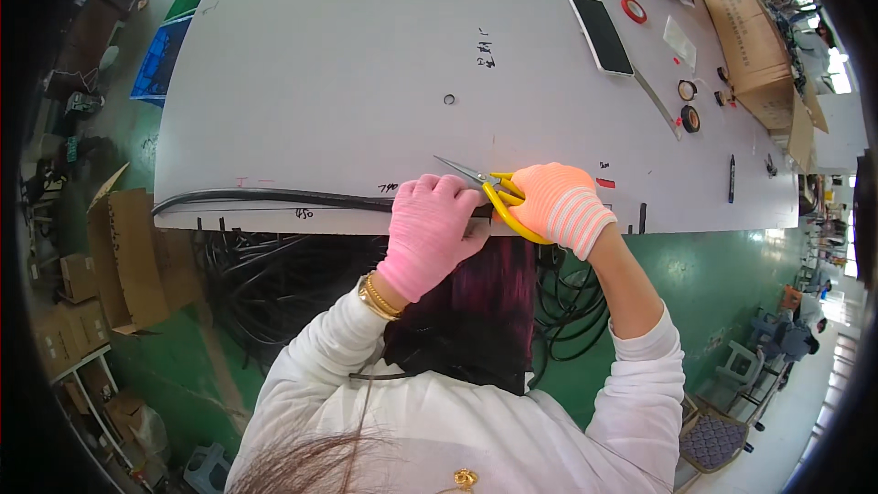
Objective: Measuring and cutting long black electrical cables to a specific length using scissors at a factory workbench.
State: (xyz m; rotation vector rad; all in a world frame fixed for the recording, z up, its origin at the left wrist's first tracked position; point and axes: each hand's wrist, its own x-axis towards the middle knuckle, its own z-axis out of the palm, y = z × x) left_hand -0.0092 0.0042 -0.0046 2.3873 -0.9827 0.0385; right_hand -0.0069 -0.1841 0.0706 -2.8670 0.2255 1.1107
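Observation:
My left hand (428, 230), in a pink knit glove, is closed around a thick black cable (302, 196) near the table's front edge. The cable stretches left along that edge and curves down at its far left end. In an orange glove with pale stripes at the cuff, my right hand (560, 208) grips yellow-handled scissors (512, 203). Their grey blades (465, 169) point up and left, just beyond my left fingertips, over the tabletop. A short dark end of the cable seems to show right of my left hand, partly hidden by the fingers.
Beyond the scissors lies a small black ring (449, 100). On the right are a phone (601, 35), a metal ruler (657, 104), a red tape roll (633, 9), black tape rolls (690, 119) and a marker (732, 179). A cardboard box (745, 27) stands behind; coiled black cables (265, 288) hang below the table edge.

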